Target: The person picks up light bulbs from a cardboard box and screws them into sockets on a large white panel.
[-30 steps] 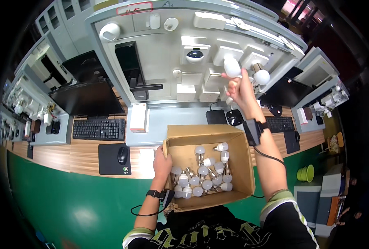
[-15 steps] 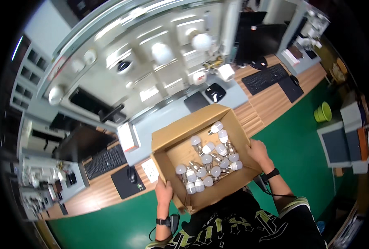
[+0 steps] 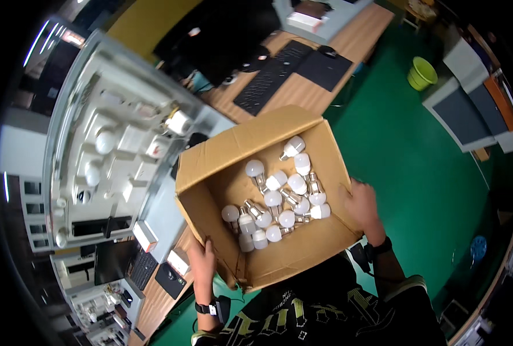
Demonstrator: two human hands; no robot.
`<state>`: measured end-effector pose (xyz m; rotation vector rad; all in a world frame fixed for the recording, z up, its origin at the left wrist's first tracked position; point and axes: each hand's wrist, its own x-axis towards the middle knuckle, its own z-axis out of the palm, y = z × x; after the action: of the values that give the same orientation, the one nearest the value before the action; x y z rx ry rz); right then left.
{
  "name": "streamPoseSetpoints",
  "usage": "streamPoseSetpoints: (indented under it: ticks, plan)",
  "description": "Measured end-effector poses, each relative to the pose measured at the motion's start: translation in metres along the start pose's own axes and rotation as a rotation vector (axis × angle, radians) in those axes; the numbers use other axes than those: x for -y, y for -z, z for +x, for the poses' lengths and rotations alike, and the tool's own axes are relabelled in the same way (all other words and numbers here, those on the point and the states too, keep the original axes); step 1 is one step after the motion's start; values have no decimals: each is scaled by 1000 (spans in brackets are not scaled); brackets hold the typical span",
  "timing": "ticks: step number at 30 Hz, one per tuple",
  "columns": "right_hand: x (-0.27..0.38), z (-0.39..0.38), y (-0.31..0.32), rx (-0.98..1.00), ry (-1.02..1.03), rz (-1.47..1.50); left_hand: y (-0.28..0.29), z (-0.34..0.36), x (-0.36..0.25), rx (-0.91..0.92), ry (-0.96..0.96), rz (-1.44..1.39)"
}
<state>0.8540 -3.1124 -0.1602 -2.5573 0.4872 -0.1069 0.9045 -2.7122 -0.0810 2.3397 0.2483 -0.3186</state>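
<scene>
— Where do we have the cardboard box (image 3: 268,196)?
— At the centre of the frame, open-topped, with a heap of white bulbs (image 3: 279,199) lying loose on its floor. Our left hand (image 3: 203,262) grips the lower-left wall, our right hand (image 3: 361,203) is closed over the right wall; both hold the box and nothing else.
— How far along do we judge it?
— The box looks carried, not set down; the bulbs are all inside it.
— And room?
— Wooden desk (image 3: 302,81) with keyboard (image 3: 271,78) lies just above the box; the grey fixture panel (image 3: 118,150) crowds upper left. Green floor (image 3: 418,173) at right is open, a green bucket (image 3: 422,73) well apart.
</scene>
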Motion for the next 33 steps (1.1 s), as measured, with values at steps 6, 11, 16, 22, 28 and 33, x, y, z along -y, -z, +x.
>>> streamPoseSetpoints:
  ticks: [6,11,16,22,28,33]
  plan:
    - [-108,25,86,-98,-167,-94,-98,43,-90,155,-257,92]
    - [-215,51,130,-115,-160,-132,-186,85,-153,189,-417,22]
    - [-270,139,192,-113,-232,-93,-276,131,-252,266,-338,-16]
    - [-351,284,250,-89,-154,-68,-366,195,-376,239,-295,45]
    - [-418,464,303,48,-155,-184,-445,267,-483,162,-207,5]
    - [-475,647,316,115,228,-158,-514,309,-545,-14,-125,-78]
